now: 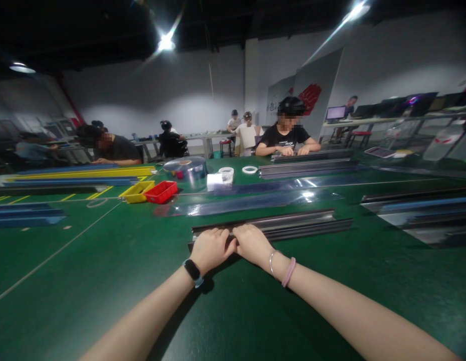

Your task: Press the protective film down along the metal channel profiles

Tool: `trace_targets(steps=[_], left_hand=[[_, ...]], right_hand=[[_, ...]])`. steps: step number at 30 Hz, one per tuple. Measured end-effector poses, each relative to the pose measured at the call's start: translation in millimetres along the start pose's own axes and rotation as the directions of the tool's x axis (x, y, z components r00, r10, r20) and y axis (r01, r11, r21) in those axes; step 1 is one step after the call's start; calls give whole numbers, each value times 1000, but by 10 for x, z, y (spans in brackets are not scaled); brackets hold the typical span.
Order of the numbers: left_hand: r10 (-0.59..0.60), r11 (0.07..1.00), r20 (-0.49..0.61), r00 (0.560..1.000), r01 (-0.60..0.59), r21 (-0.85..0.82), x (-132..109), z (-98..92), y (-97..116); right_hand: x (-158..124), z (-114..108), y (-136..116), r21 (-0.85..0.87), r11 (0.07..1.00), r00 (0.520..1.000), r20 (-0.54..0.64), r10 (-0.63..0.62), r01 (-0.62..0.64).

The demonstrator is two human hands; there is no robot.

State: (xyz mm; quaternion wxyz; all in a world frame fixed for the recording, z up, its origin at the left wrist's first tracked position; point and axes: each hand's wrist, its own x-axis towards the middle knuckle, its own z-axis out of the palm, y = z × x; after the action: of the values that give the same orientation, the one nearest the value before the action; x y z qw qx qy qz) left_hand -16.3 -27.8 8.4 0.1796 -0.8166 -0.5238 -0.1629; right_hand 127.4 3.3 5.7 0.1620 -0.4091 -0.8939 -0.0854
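Two long dark channel-shaped strips lie side by side on the green table (pixel 105 281) in front of me. My left hand (pixel 211 246) is curled over the near ends, its fingers bent onto the farther dark channel strip (pixel 293 219). Close beside it, my right hand (pixel 253 244) also wraps over the strips, thumbs almost touching. The nearer dark strip (pixel 315 229) runs out to the right from under my right hand. Both sets of fingertips are partly hidden behind the knuckles, so what they press on inside the channel cannot be seen.
Clear plastic film (pixel 248 200) lies beyond the strips. A red bin (pixel 161 192), a yellow bin (pixel 137 192), a film roll (pixel 195 170) and a tape roll (pixel 250 170) stand farther back. More strips (pixel 436 213) lie right. A co-worker (pixel 287 133) sits opposite.
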Motion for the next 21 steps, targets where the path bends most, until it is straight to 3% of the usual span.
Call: trace_targets(steps=[21], left_hand=[[3,1000,-18,1000,-3,-4,8,-24,2]], right_hand=[[-1,-9,9,20,999,999,-17,-28,29]])
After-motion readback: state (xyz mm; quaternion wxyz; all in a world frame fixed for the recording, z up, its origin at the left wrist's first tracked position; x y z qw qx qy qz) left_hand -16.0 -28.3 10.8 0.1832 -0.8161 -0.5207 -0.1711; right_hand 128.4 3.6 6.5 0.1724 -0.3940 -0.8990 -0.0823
